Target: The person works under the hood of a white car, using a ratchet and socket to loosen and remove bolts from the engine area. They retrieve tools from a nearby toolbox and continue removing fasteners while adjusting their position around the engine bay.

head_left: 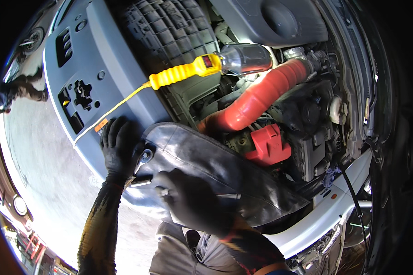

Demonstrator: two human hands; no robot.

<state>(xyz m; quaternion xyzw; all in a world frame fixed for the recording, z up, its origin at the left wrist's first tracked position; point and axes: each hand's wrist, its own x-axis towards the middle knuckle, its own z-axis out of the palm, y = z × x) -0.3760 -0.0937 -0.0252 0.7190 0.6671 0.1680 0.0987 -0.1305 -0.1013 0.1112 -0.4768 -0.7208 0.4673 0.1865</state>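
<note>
Black cover drapes bodywork above pale floor, left hand outstretched, right hand blurred, grip unclear.

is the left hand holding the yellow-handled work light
No, the left hand is at the gray front panel, with the yellow-handled work light lying apart from it.
</note>
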